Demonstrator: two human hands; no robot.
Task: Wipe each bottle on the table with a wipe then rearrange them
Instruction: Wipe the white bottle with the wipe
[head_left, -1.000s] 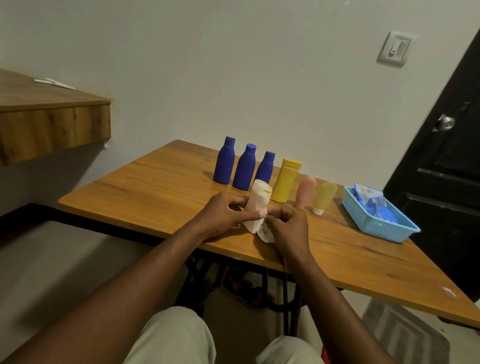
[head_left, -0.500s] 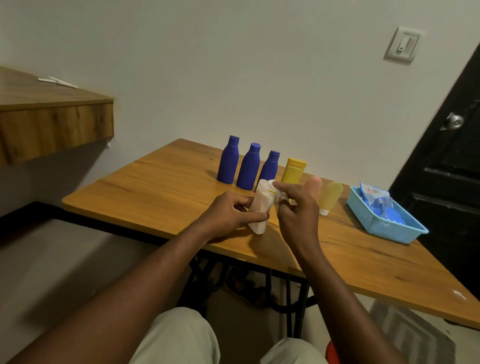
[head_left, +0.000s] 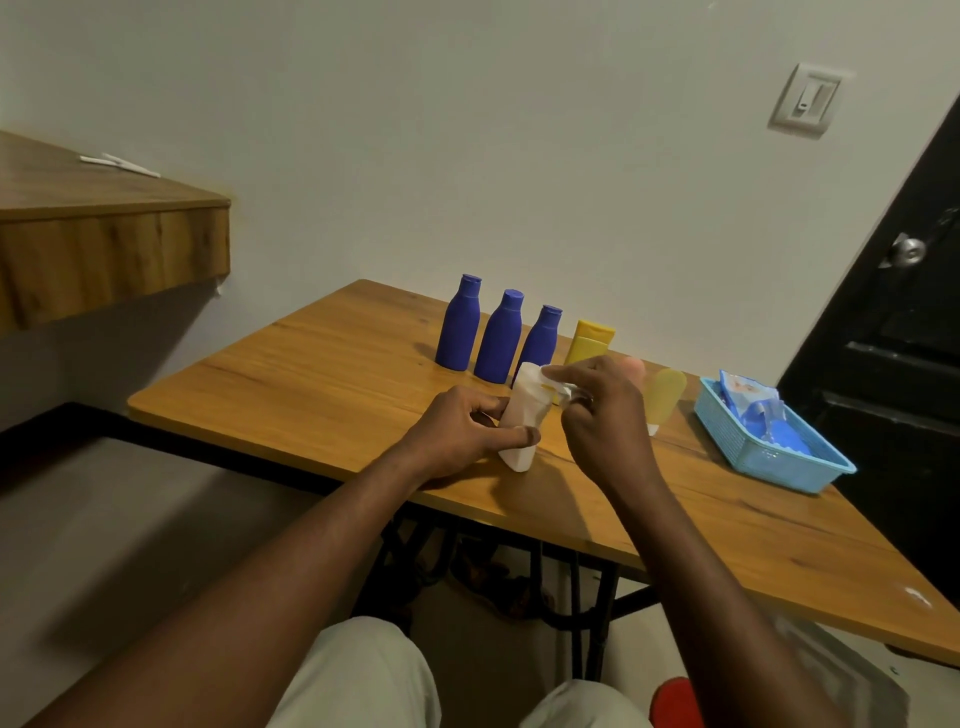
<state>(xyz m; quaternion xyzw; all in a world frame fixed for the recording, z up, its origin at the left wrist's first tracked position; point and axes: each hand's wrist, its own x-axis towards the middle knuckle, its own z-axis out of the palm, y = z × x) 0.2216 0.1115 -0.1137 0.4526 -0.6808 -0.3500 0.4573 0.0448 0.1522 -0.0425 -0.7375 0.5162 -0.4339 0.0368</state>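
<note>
A wooden table (head_left: 322, 379) stands against a pale wall, with a black door (head_left: 893, 332) to its right and a wooden shelf (head_left: 104, 249) to its left. A light-blue basket (head_left: 753, 452) holding blue packets (head_left: 748, 400) sits at the table's right end. A row of three blue bottles (head_left: 500, 340) stands upright along the far edge, followed to the right by a yellow bottle (head_left: 589, 343), a pink bottle (head_left: 635, 366) partly hidden behind the person's right hand (head_left: 602, 415), and a pale yellow bottle (head_left: 664, 395). In front of the row, near the table's front edge, the left hand (head_left: 457, 431) grips a white bottle (head_left: 519, 421) around its lower half, thumb across the front; the bottle tilts, its top leaning away from the person. The right hand's curled fingers pinch a small white wipe (head_left: 558, 388) against the bottle's top end. A wall switch (head_left: 805, 101) is mounted high at right.
</note>
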